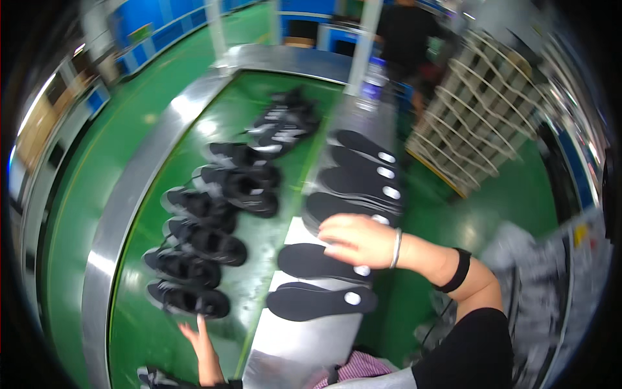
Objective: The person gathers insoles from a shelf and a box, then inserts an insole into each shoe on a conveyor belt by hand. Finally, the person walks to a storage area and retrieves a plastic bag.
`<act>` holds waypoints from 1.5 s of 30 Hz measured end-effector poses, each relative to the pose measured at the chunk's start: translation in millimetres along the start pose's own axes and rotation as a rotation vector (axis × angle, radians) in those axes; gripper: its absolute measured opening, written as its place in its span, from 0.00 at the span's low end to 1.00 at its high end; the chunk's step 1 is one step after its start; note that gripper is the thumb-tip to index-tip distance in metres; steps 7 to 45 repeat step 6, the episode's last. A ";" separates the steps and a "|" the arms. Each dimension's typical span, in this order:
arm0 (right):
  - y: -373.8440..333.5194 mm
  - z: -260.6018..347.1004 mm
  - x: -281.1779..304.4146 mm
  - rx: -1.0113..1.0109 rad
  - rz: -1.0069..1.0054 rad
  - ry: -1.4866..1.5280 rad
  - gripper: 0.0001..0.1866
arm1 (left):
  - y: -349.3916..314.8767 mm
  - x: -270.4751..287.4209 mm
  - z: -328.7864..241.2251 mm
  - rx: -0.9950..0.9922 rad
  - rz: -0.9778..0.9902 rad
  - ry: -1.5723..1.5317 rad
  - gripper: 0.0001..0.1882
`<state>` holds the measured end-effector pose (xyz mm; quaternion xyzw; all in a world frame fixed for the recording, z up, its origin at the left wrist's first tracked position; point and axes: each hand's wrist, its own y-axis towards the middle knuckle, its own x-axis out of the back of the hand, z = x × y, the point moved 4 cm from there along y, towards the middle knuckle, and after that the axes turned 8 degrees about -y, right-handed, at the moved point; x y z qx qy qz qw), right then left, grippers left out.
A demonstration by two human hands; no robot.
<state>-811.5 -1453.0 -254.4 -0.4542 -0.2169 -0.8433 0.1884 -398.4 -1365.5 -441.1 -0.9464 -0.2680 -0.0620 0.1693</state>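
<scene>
My left hand (203, 347) is open, thumb and fingers apart. It is just below the nearest black shoe (188, 299) of a row on the green conveyor belt (253, 259). Over the black insoles on the metal ledge reaches my right hand (363, 240), a bracelet at its wrist. Its fingers are stretched out and slightly blurred, across the lower edge of a stacked insole (334, 206). Whether it touches that insole I cannot tell. Below it lie a single black insole (317, 260) and the nearest insole (311, 301), each with a white round spot at one end.
More dark shoes (285, 123) lie farther up the belt. A clear bottle (372, 81) stands on the metal ledge (285, 347). Behind it is a person in dark clothes (408, 39). A corded rack (476, 110) stands at the right, above grey plastic-wrapped items (525, 285).
</scene>
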 end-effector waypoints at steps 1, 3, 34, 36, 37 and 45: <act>-33.8 13.5 5.0 -0.072 0.031 0.060 0.10 | -23.0 6.9 14.7 0.039 -0.009 0.037 0.41; -104.9 19.3 -3.5 -0.166 -0.065 0.121 0.09 | -82.3 3.0 25.4 -0.238 0.120 0.290 0.41; -224.2 1.7 -51.3 -0.689 -0.058 0.254 0.11 | -154.0 -34.5 22.5 -0.200 0.423 0.429 0.43; -224.2 1.7 -51.3 -0.689 -0.058 0.254 0.11 | -154.0 -34.5 22.5 -0.200 0.423 0.429 0.43; -224.2 1.7 -51.3 -0.689 -0.058 0.254 0.11 | -154.0 -34.5 22.5 -0.200 0.423 0.429 0.43; -224.2 1.7 -51.3 -0.689 -0.058 0.254 0.11 | -154.0 -34.5 22.5 -0.200 0.423 0.429 0.43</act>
